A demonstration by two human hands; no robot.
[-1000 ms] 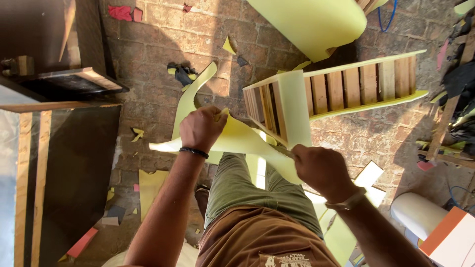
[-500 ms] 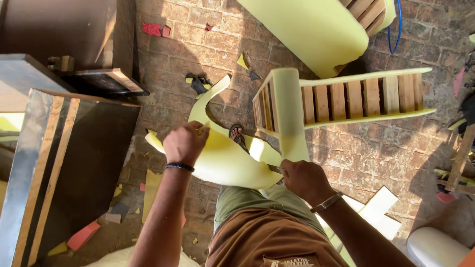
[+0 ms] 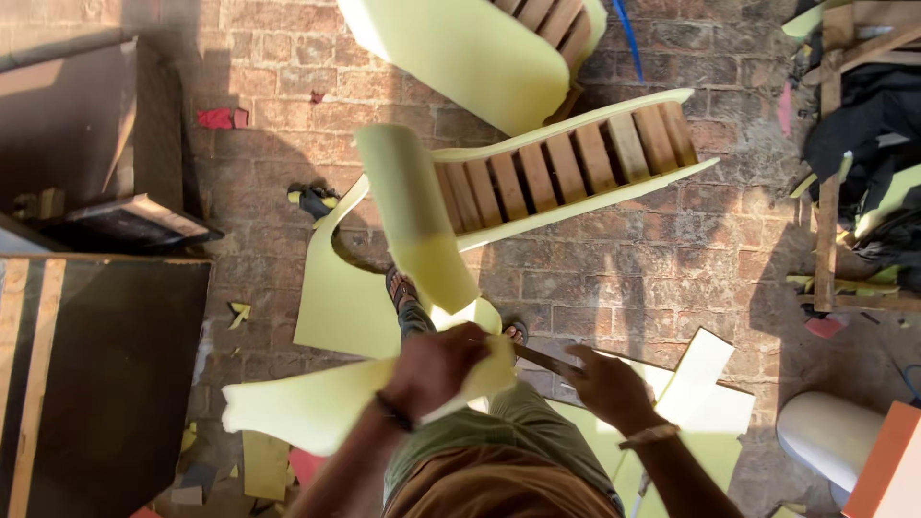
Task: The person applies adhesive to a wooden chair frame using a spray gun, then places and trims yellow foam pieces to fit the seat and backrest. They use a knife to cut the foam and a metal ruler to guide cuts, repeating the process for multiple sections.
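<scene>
Lifted since before, your left hand grips the pale yellow-green foam sheet while your right hand holds a thin blade.

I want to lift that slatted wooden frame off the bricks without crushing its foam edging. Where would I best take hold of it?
Probably by the bare wooden slats, reaching down from above: the slatted frame lies tilted with its slats facing up, gaps between them, while pale yellow foam lines both long edges.

The left hand is closing into a fist, its wrist wearing a dark band. The right hand is reaching forward, fingers curled, forearm angled inward.
</scene>
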